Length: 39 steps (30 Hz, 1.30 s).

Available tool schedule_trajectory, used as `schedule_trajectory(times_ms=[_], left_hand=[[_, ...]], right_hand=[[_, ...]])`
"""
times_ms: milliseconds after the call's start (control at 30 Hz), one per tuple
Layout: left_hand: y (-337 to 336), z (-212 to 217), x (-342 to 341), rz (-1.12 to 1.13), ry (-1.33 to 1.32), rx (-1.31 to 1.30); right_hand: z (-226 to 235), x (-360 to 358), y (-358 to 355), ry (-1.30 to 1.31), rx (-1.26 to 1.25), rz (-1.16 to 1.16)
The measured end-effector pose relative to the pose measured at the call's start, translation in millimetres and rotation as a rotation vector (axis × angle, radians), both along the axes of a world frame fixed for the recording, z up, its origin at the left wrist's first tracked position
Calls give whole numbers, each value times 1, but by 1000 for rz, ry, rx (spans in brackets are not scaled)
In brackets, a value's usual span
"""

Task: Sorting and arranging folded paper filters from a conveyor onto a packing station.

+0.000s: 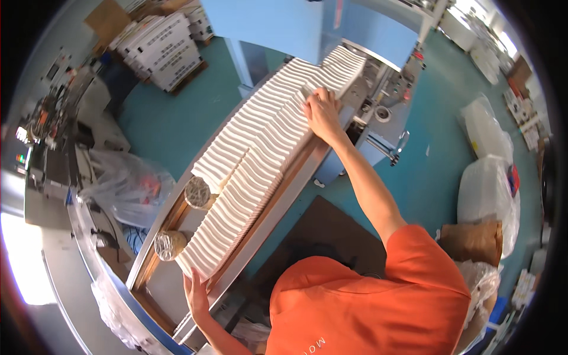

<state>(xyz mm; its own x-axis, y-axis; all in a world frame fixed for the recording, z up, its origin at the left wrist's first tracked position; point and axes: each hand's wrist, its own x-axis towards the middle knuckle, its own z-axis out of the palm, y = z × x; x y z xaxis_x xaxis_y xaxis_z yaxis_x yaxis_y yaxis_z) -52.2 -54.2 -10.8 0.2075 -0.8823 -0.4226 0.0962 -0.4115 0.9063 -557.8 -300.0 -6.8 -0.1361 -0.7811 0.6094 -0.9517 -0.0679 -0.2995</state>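
Observation:
Two long rows of thin white wavy-edged pieces (pixel 260 133) stand packed side by side in a slanting metal-edged tray (pixel 236 284). My right hand (pixel 323 112) bends its fingers over the top of the right-hand row near its far end and grips pieces there; its fingertips are partly hidden. At the near end of that row is my left hand (pixel 196 294), fingers stretched out and touching the end pieces. Two round weights wrapped in shiny film, one upper (pixel 197 192) and one lower (pixel 170 245), sit by the near ends of the rows.
A blue machine (pixel 370 29) stands at the tray's far end, with metal fittings (pixel 383 113) on its right side. Boxes on a pallet (pixel 160 50) are at the far left. Clear plastic bags (pixel 488 195) stand at right. A dark mat (pixel 319 236) lies on the green floor.

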Motion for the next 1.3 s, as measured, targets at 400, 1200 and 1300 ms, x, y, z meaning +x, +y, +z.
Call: schedule_trajectory(times_ms=[400,1200,1300], left_hand=[[15,30,40,46,-152,122],[491,39,47,1335,-78,48],[533,14,-49,1744,27,55]], right_hand=[[8,119,58,-557,854,639],[84,534,269,-448,1129,1480],[59,616,342,-101,1301,1747]])
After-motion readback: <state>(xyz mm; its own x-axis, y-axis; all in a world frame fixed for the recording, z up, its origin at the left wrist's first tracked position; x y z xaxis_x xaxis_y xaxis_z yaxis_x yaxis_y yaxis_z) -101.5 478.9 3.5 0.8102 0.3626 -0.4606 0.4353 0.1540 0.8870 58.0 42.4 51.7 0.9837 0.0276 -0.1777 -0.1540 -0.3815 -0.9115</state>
